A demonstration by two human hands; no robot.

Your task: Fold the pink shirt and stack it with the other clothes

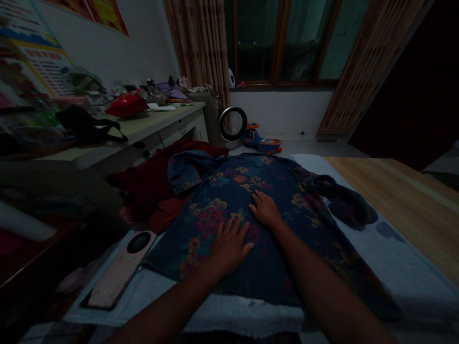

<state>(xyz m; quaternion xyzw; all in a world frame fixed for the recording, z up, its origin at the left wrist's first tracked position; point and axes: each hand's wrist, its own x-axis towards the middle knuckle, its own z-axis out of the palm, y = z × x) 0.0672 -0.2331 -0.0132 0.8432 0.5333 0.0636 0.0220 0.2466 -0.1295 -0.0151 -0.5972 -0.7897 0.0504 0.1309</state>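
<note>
A dark blue floral shirt [258, 267] lies spread on a pale cloth [387, 267] that covers part of the table. One sleeve [186, 172] reaches to the far left, and the other [351, 203] is bunched on the right. My left hand [231, 246] rests on the shirt's front with its fingers spread. Further up and a little to the right, my right hand [265, 209] lies on the fabric, fingers stretched out. Neither hand holds anything. Left of the hem is a pink phone [118, 274] with a round dark camera area.
Dark red garments [147, 191] are heaped beyond the phone. A desk [158, 122] with a red bag [127, 104] and clutter runs along the left wall. A blue and orange ride-on toy [261, 141] stands by the far wall. Bare wood tabletop [405, 191] shows at right.
</note>
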